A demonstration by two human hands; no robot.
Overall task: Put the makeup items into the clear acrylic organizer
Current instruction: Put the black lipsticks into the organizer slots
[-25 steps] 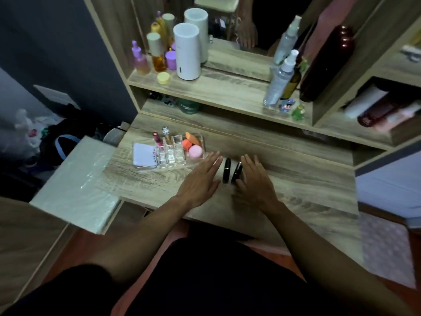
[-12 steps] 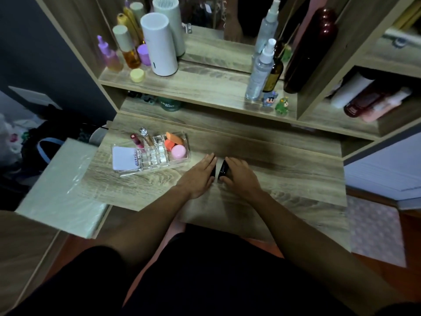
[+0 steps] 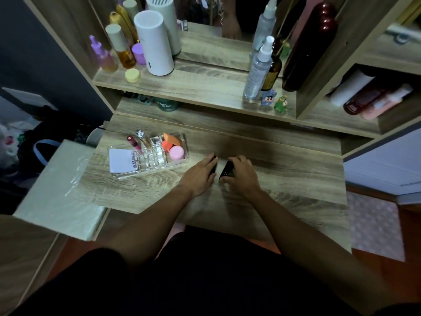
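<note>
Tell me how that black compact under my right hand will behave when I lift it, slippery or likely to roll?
The black compact looks glossy and smooth, so it may slip in the right hand. It appears to be a flat disc tilted on its edge, so it could roll if let go. Probably rigid and light.

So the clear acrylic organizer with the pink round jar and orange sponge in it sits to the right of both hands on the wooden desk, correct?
Not quite. In the head view the clear acrylic organizer, holding the pink round jar and orange sponge, sits to the left of both the left hand and right hand on the wooden desk.
</note>
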